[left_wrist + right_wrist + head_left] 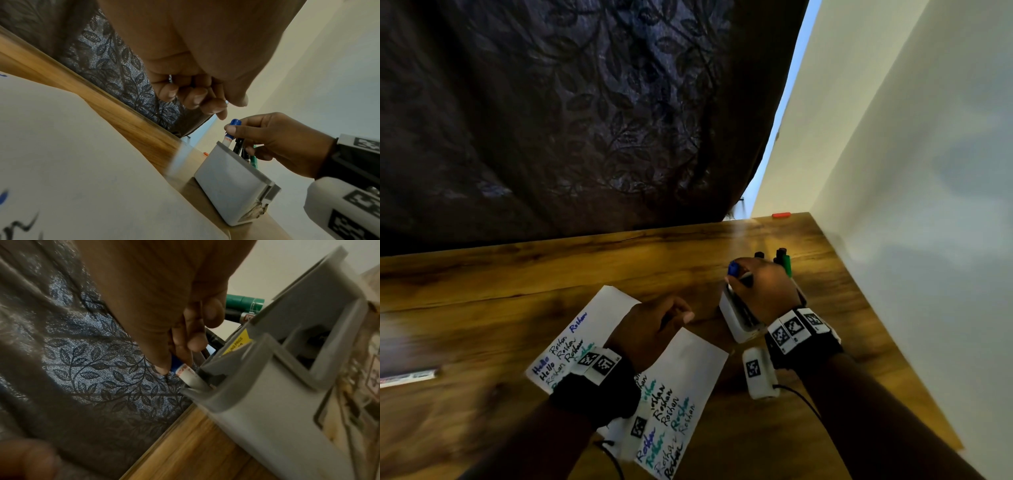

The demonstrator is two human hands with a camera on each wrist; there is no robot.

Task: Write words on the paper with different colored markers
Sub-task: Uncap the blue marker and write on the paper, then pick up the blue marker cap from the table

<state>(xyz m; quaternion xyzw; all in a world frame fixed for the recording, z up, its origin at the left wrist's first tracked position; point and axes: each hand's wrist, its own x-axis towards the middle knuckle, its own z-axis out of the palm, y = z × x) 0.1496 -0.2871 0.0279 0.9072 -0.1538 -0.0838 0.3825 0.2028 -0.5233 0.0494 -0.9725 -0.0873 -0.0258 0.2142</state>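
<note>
A white paper [690, 356] covered in blue, black and green words lies on the wooden table [534, 270]. My left hand [683, 318] hovers over its middle with the fingers loosely curled, holding nothing, as the left wrist view [216, 104] also shows. To the right stands a grey marker holder [736, 325]. My right hand [738, 277] pinches the blue marker [732, 268] at its cap. The marker's white barrel [191, 378] stands in the front corner of the holder [267, 402]. A green marker [244, 304] and black markers [238, 146] stand in the holder behind my fingers.
One capped marker [410, 375] lies on the table far left. A small red object [780, 215] sits at the table's far edge. A dark leaf-patterned curtain [551, 120] hangs behind the table, and a pale wall [911, 171] runs along its right side.
</note>
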